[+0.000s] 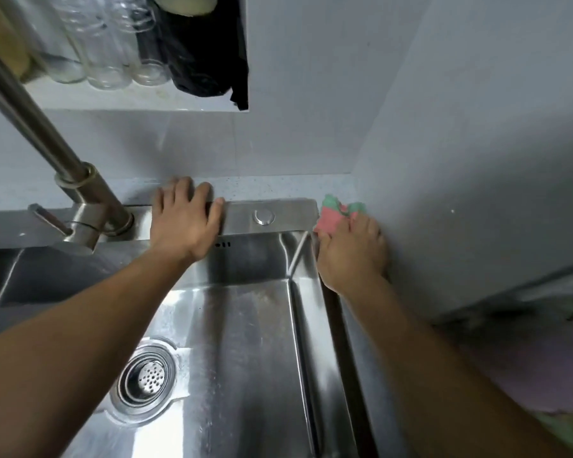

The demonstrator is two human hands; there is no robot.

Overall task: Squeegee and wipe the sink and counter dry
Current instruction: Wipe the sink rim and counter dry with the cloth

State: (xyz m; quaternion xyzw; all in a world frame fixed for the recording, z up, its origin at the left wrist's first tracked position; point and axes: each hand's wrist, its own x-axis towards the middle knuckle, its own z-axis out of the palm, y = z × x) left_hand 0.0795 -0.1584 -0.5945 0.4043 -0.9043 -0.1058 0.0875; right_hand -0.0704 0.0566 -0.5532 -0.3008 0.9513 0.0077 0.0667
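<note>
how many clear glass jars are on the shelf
3, in a row on the shelf: left jar, middle jar, right jar beside the black bag. Others may be hidden.

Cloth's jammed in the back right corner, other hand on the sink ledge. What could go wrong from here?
1. The cloth is bunched under the right hand in the narrow strip between sink and wall; it may skip the corner seam.
2. The left hand lies flat on the back ledge, likely smudging the steel or covering an unwiped patch.
3. Sweeping left could bump the faucet lever.
</note>
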